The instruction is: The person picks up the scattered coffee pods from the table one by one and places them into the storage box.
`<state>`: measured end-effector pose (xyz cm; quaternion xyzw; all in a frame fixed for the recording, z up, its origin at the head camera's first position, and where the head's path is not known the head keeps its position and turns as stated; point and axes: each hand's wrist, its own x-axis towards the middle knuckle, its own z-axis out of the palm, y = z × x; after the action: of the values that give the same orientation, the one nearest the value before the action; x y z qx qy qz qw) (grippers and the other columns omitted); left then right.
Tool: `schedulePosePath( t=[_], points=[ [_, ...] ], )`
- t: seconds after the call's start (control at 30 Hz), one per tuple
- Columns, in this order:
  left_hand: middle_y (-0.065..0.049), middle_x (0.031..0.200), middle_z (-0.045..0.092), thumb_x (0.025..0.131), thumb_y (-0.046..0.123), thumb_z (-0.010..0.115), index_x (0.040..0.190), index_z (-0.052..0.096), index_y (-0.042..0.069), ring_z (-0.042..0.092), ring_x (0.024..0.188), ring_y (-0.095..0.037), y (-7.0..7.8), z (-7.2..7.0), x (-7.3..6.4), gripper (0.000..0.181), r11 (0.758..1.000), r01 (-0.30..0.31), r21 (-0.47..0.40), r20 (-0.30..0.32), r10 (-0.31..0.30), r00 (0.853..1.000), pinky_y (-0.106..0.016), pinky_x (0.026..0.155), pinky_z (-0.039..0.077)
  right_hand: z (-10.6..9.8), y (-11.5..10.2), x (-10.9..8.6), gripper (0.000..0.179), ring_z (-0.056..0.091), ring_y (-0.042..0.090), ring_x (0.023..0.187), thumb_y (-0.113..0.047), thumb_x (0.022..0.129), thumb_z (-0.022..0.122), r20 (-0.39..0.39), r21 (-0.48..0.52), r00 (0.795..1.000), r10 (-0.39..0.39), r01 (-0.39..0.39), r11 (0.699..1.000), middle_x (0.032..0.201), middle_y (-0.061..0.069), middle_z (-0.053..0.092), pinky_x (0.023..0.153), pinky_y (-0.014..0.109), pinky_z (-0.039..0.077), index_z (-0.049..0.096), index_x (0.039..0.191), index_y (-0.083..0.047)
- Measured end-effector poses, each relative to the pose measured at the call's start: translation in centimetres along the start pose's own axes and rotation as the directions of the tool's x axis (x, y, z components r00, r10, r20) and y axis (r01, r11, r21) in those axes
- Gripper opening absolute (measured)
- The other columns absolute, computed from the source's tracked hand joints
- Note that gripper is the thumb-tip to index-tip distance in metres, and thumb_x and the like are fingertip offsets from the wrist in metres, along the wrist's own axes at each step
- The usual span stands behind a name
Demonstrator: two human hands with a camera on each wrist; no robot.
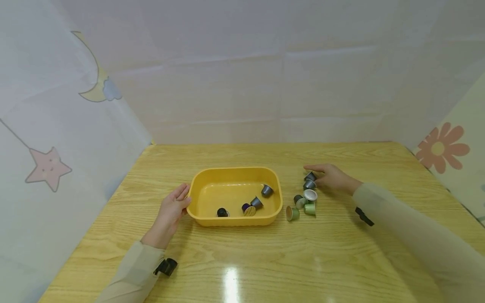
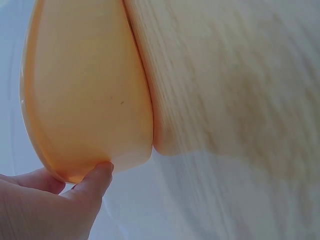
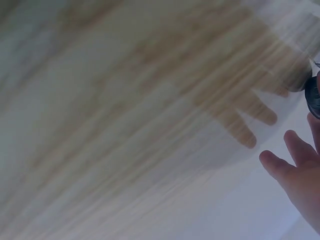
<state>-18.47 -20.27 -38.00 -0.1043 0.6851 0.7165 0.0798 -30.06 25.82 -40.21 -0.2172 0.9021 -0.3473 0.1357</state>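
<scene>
On the left, my left hand point(image 1: 170, 212) grips the end of a yellow plastic tub point(image 1: 235, 221); the left wrist view shows its thumb point(image 2: 100, 175) against the tub's outer wall. Inside the tub lie a black coffee capsule point(image 1: 222, 212), a purple one point(image 1: 248, 209) and two grey ones. My right hand point(image 1: 335, 177) is right of the tub, fingers extended around a dark grey capsule point(image 1: 310, 176) at the far end of a loose group. The right wrist view catches spread fingers point(image 3: 277, 167) and a dark capsule point(image 3: 313, 97) at the frame's edge.
Nearer than the right hand are a grey-blue capsule point(image 1: 309, 184), one with its white lid up point(image 1: 310, 195), a dark green one point(image 1: 298, 200) and two light green ones. A pale wall covering point(image 1: 235, 92) rises behind the wooden table point(image 1: 265, 261).
</scene>
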Motion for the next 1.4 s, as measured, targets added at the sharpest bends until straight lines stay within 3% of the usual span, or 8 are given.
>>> schedulePosePath(
  t=[0.43,1.1,1.4],
  points=[
    [-0.013,0.167,0.014,0.106,-0.004,0.039,0.16,0.008,0.001,0.017,0.153,-0.028,-0.1,0.0,0.0,0.063,1.0,0.006,-0.018,-0.003,-0.006,1.0,-0.044,0.122,0.025,0.2,0.3,0.8,0.058,0.032,0.055,0.139,0.008,0.092,0.058,-0.022,-0.052,0.999,0.033,-0.035,0.998,0.147,0.032,0.045,0.109,0.066,0.036,0.044,0.148,0.005],
    [-0.014,0.167,0.015,0.105,-0.005,0.04,0.16,0.009,0.0,0.018,0.153,-0.028,-0.1,0.2,0.2,0.063,1.0,0.009,-0.028,-0.013,-0.009,1.0,-0.044,0.122,0.026,0.5,0.4,1.0,0.053,0.039,0.054,0.136,0.002,0.093,0.061,-0.062,-0.08,0.998,0.03,-0.035,0.996,0.144,0.034,0.047,0.109,0.065,0.037,0.047,0.145,0.008],
    [-0.013,0.167,0.015,0.106,-0.003,0.04,0.161,0.009,0.001,0.018,0.153,-0.028,-0.1,0.2,0.0,0.063,1.0,0.009,-0.019,-0.017,-0.01,1.0,-0.043,0.121,0.027,0.1,0.1,0.0,0.06,0.039,0.053,0.137,-0.001,0.096,0.063,-0.088,0.01,0.994,0.059,-0.059,0.998,0.147,0.037,0.041,0.11,0.061,0.038,0.037,0.15,0.01]
  ],
)
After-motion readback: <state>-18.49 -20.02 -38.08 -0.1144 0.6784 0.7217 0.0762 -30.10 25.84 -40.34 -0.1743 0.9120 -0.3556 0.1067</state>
